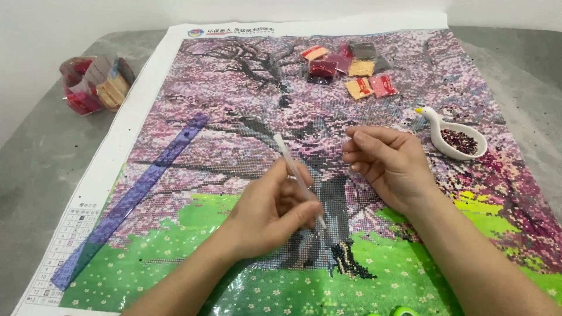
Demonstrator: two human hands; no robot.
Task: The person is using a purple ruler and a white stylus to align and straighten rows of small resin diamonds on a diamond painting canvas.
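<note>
Placement step, frame ctr: my left hand (275, 210) grips the applicator pen (298, 178), tip on the canvas (234, 88); right hand (389, 161) loosely curled, holding nothing; next calls for steady tip alignment w/ grid.

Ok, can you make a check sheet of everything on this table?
Surface: grey stone-look table.
Job's things: cherry-tree diamond-painting canvas; white applicator pen; white swan-shaped bead tray holding dark beads.
Clutter: small red and tan bead packets; clear bag of packets; translucent purple ruler; green object at bottom edge, unclear.
Grippers: left hand holds pen; right hand pinched, contents unclear.
Cables: nothing seen.
Surroundings: white wall.
</note>
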